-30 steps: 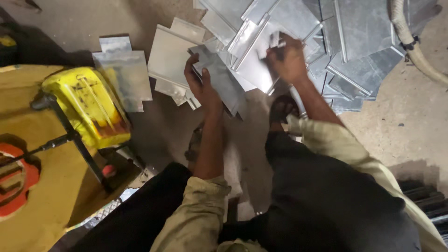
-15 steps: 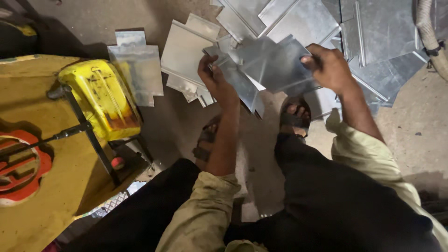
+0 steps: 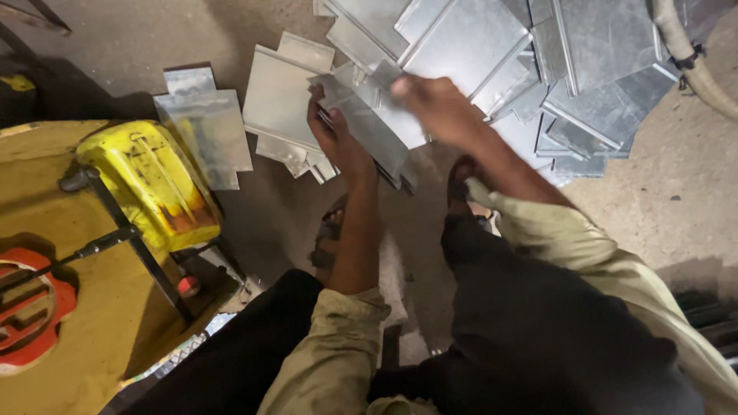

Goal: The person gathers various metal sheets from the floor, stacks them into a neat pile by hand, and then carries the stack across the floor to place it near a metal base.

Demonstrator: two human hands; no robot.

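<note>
A stack of metal sheets (image 3: 369,131), thin grey rectangles held fanned and tilted, sits in the person's left hand (image 3: 332,138) above the concrete floor (image 3: 115,46). The left hand grips the stack along its left edge, with the fingers curled over the top sheet. The right hand (image 3: 438,107) lies on the stack's upper right part, touching the sheets; it is blurred, so whether its fingers are closed on a sheet cannot be told. Behind both hands a loose pile of sheets (image 3: 538,69) spreads across the floor, overlapping one another. To the left of the stack, two smaller cut sheets (image 3: 204,127) lie flat, apart from the pile. A yellow machine housing (image 3: 150,184) stands on a dark frame at the left, beside a yellow surface carrying a red round part (image 3: 23,307). A pale hose (image 3: 692,61) curves past the pile's right edge. The person's two sandalled feet rest on the floor just below the hands.
</note>
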